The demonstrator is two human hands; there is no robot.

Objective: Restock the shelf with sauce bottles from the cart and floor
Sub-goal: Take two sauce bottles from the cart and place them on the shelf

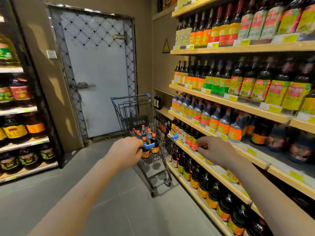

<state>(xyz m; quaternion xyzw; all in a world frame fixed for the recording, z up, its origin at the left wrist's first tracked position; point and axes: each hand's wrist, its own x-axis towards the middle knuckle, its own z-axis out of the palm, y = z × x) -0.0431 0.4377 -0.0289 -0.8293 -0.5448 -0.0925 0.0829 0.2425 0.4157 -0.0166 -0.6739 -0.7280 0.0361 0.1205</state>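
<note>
Hands at 6 o'clock | left hand [127, 151] curled on cart [154, 147] handle | right hand [215, 149] loosely curled, holding nothing, at shelf [219, 174] edge | sauce bottles [150, 142] in cart, 12 o'clock | likely glass: heavy, slippery, breakable; grasp body below neck.

Dark red-capped sauce bottles [148, 142] upright in wire cart [136, 114], beside bottle-lined wooden shelf [219, 171]

Grocery shop aisle: long wooden shelves [226, 101] w/ yellow price tags [233, 98], dark labelled sauce bottles [236, 128], black wire shopping cart [136, 114].
</note>
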